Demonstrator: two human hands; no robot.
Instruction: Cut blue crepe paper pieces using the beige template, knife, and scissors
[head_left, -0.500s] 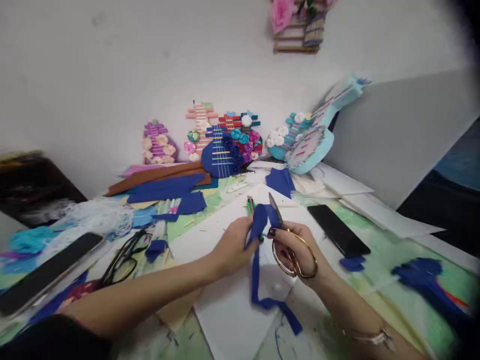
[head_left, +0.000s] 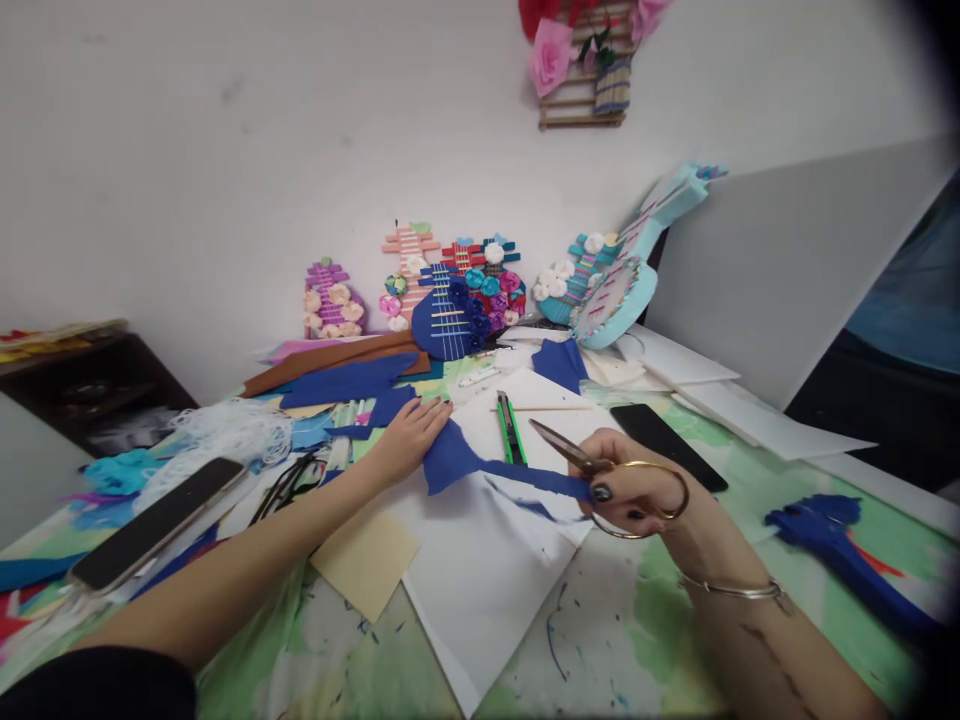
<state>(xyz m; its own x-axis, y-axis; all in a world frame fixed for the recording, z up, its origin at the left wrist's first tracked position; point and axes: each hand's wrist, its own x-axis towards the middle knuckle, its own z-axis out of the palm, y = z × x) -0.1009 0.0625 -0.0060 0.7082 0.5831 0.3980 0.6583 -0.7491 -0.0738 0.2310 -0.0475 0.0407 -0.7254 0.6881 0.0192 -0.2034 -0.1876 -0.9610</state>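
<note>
My left hand [head_left: 411, 440] reaches over the paper with its fingers stretched out nearly flat. Its fingertips are at the edge of a blue sheet piece [head_left: 451, 462], and its thumb is hidden. From that piece a narrow blue strip [head_left: 534, 478] runs rightward to my right hand [head_left: 636, 485]. My right hand is closed around gold-handled scissors [head_left: 566, 447], their blades pointing up and left, and the strip's end meets its fingers. A green box cutter [head_left: 510, 428] lies on white paper [head_left: 480, 590] between the hands.
A dark phone [head_left: 667, 445] lies to the right and another phone [head_left: 161, 520] to the left. Blue scraps [head_left: 561, 365], white string [head_left: 217, 430] and a beige paper square [head_left: 367, 562] surround the work. Decorated model guitars [head_left: 450, 320] lean on the wall.
My hands have moved apart: the left to the left, the right with the scissors to the right. The blue strip that hung down now stretches sideways between them, and the box cutter is fully visible.
</note>
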